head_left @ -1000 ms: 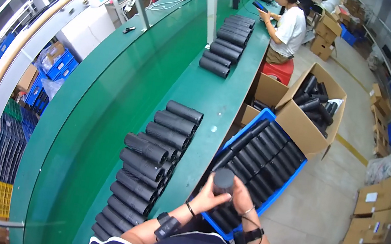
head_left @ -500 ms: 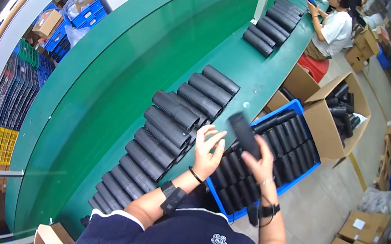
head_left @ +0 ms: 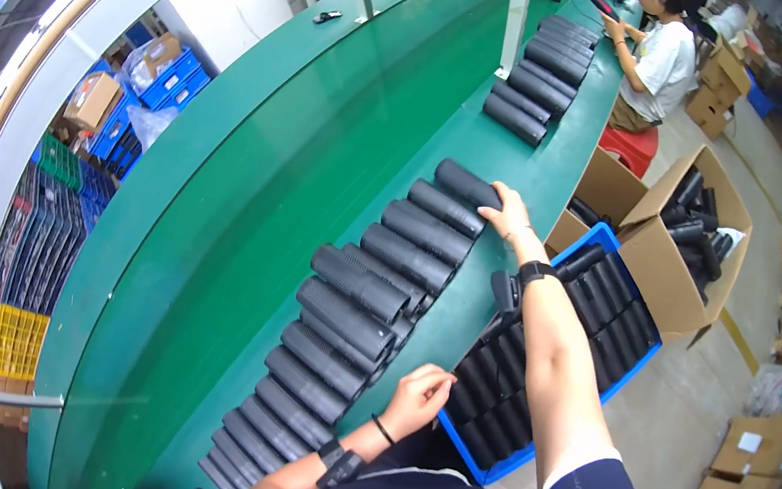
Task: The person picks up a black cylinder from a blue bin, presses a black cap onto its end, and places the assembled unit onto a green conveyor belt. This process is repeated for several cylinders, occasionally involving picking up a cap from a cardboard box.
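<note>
1. Your right hand [head_left: 507,211] has its fingers closed around the near end of a black tube [head_left: 469,184]. The tube lies beyond your fingertips, pointing away to the left, at the far end of the row [head_left: 344,324]. If you let go with a twist, it could roll, since it is round and has no tube on its far side.

2. Just nearer than those fingers is the neighbour [head_left: 447,207], close alongside. A sideways shove from your right hand could pass down the row and skew it.

3. Your left hand [head_left: 416,402] is well apart, nearer your body, its fingers loosely curled and holding nothing I can see; I cannot tell whether the tips meet. The row is just left of them. A careless swing of that wrist could knock the near tubes.

4. Under both hands' reach is the bench [head_left: 460,326]. Its edge runs close to the right of your left fingertips, so a tube rolling that way could drop off.

5. Right of your left fingers is the crate [head_left: 486,477], packed with more tubes. Your right forearm crosses above it, and the wrist unit [head_left: 507,292] could catch on something if you draw back low.

6. Farther right of your right fingers stands the carton [head_left: 659,275], loosely filled. Beyond them sits a co-worker [head_left: 664,73].
</note>
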A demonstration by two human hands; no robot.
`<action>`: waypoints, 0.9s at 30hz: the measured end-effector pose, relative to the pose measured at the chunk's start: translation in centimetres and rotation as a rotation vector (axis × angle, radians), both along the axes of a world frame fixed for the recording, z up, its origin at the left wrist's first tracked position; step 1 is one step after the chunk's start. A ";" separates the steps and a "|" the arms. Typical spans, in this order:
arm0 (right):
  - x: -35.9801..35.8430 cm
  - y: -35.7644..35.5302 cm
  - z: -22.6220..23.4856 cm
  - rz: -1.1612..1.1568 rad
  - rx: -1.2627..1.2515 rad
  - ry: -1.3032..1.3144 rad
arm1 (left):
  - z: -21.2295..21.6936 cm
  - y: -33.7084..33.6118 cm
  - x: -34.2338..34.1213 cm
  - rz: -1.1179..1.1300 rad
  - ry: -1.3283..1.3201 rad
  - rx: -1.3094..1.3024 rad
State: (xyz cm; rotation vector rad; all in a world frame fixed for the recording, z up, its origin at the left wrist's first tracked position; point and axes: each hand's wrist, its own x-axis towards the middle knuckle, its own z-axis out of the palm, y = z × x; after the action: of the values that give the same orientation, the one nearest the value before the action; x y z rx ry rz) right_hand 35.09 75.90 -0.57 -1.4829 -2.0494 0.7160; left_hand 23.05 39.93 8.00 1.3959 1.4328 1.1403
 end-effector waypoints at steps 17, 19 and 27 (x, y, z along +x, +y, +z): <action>-0.2 -0.6 -2.9 -0.116 -0.095 0.118 | -1.7 1.6 0.9 -0.077 -0.010 -0.138; 1.7 -2.1 -3.9 -0.292 0.129 0.398 | -1.8 2.3 1.8 -0.114 0.009 -0.147; 18.7 -17.3 -17.9 -0.915 0.012 -0.034 | -3.5 3.2 4.3 -0.182 -0.009 -0.318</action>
State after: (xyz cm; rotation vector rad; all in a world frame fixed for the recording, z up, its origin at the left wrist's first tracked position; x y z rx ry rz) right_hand 53.82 58.57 -18.49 -2.1542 -1.1513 0.2903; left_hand 27.39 43.12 4.47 1.2630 1.3801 0.7645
